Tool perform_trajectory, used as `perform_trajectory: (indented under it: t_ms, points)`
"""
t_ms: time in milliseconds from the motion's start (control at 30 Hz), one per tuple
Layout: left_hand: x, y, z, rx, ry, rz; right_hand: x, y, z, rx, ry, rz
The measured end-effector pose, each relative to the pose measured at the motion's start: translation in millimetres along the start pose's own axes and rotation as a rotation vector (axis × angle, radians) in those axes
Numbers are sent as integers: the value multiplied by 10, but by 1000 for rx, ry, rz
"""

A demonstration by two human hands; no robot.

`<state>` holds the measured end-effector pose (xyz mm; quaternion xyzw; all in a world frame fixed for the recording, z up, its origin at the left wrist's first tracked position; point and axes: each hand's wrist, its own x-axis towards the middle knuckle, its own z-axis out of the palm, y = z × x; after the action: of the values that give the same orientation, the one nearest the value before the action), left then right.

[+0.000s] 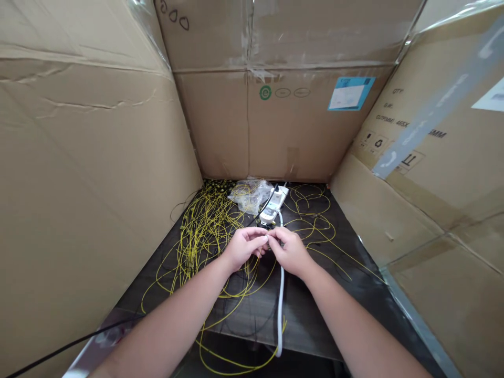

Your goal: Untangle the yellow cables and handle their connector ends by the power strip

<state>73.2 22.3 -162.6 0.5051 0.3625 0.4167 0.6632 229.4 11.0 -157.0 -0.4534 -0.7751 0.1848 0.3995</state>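
My left hand [244,245] and my right hand [290,250] meet fingertip to fingertip over the middle of a dark table [342,252]. Both pinch something small between them that I cannot make out. Thin yellow cables [205,226] lie in tangled loops under and around the hands. Just beyond the fingers sits a white power strip [274,205], and its thick white cord [281,304] runs toward me under my right hand and off the table's front edge.
A crumpled clear plastic bag [250,194] lies at the back next to the power strip. Cardboard walls [90,173] close in the table on the left, back and right. A black cable [63,346] crosses the near left corner.
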Motion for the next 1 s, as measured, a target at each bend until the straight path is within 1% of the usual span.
perform_trajectory:
  t_ms: [100,200,300,367,433,500,533,600,633,700,733,800,833,867,933,967,1000]
  points:
    - [10,1,19,34,44,17,-6,1,25,-31,7,-35]
    - [29,-10,24,30,96,46,-8,13,37,-52,64,-31]
    - [37,-4,14,8,162,64,-2,49,8,-41,188,38]
    - [30,34,-1,11,213,72,19,89,-45,22,313,154]
    - [15,112,-23,58,254,96,69,130,-128,203,469,283]
    - [0,233,-50,155,280,148,158,150,-245,546,626,360]
    - [-5,306,-66,201,289,180,217,146,-320,751,681,377]
    - [1,465,-106,269,308,244,359,98,-501,1119,733,404]
    - [12,544,-129,288,320,271,439,51,-607,1243,737,417]
    - [53,684,-181,311,337,319,608,-90,-836,1368,769,420]
    - [81,741,-209,319,341,338,692,-184,-954,1383,769,370]
    - [146,822,-264,328,349,358,847,-414,-1181,1264,766,201]
    - [180,845,-292,330,356,359,914,-541,-1287,1157,803,108]
    - [213,857,-319,334,366,353,971,-670,-1387,1046,870,9]
    - [272,850,-376,353,392,339,1050,-904,-1582,842,1044,-174]
    - [297,833,-406,370,402,334,1070,-997,-1683,737,1072,-248]
    - [320,809,-437,391,409,331,1076,-1068,-1789,629,1030,-278]
